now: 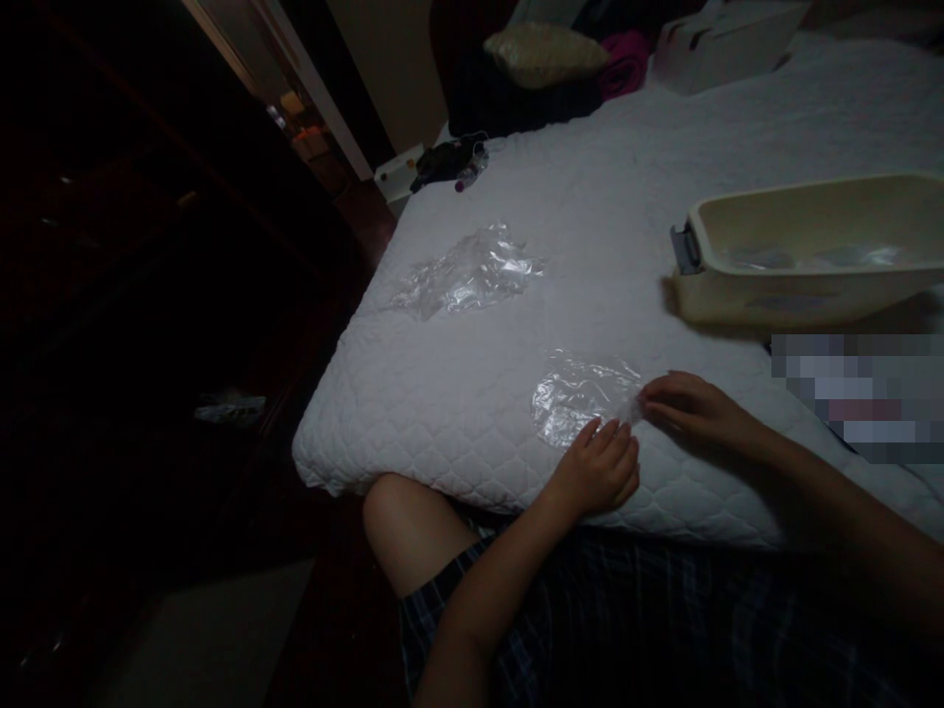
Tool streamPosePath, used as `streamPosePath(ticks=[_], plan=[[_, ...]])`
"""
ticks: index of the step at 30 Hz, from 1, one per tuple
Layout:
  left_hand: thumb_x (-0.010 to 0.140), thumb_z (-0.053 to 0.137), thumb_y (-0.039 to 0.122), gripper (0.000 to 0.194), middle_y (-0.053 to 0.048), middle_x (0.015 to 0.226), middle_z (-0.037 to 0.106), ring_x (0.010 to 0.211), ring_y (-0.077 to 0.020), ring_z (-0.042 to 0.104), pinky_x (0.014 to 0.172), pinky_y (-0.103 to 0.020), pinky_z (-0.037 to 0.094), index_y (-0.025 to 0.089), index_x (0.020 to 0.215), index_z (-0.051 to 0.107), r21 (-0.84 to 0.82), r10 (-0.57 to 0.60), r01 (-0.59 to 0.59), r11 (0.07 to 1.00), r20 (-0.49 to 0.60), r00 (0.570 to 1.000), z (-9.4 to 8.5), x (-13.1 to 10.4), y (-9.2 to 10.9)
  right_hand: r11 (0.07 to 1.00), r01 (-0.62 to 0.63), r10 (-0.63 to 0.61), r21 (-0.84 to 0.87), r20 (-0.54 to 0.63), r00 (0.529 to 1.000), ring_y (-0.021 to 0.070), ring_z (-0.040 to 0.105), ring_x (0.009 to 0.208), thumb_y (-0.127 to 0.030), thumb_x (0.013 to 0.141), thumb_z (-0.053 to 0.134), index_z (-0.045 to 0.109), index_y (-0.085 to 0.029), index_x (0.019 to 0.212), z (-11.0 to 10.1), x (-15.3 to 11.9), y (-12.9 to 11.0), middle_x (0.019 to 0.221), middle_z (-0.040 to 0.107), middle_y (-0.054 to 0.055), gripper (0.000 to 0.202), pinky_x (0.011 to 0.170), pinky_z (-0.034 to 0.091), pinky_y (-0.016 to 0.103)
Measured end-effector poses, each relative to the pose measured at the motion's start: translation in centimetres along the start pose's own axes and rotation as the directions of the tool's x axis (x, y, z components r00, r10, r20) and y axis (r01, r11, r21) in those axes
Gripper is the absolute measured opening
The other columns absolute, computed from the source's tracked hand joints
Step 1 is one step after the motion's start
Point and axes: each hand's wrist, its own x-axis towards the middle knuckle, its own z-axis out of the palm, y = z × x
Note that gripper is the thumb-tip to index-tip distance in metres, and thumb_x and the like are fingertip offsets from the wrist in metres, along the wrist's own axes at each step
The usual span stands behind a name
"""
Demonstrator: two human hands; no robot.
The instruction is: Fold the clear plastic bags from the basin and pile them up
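A clear plastic bag point(579, 388) lies spread on the white quilted bed cover point(457, 413) near its front edge. My right hand point(693, 405) pinches the bag's right end between thumb and fingers. My left hand point(599, 467) rests palm down on the bag's lower edge, its fingers stretched out. Farther back to the left lies a second, crumpled piece of clear plastic point(476, 270), apart from both hands.
A cream plastic bin point(796, 295) with a grey latch stands at the right, clear plastic inside it. A blurred-out item point(862, 398) lies in front. At the back are a pillow point(546, 54), a pink cloth point(623, 64) and a white box point(727, 44).
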Motion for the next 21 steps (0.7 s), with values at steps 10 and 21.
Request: streamPosePath(ticks=[10,21], plan=[[0.093,0.040,0.032,0.041,-0.016,0.129,0.059,0.124,-0.0274,0.052,0.109,-0.045,0.037,0.006,0.120,0.057,-0.002,0.009,-0.009,1.000,0.022,1.000,0.0,0.0,-0.1,0.998,-0.047,0.046,-0.040,-0.017,0.999,0.0214,0.065,0.077,-0.049,0.086,0.052,0.070,-0.024,0.087,0.3,0.0,0.1,0.082,0.071,0.006,0.030,0.074,0.050,0.039],[0.093,0.041,0.031,0.041,-0.017,0.133,0.056,0.126,-0.0281,0.050,0.111,-0.046,0.035,0.007,0.122,0.057,0.005,0.026,-0.027,1.000,0.047,0.999,0.1,-0.1,0.0,0.976,-0.061,0.062,-0.209,0.000,0.998,0.0238,0.065,0.086,-0.048,0.091,0.044,0.067,-0.022,0.105,1.8,-0.1,0.6,0.095,0.073,0.008,0.037,0.095,0.037,0.050]])
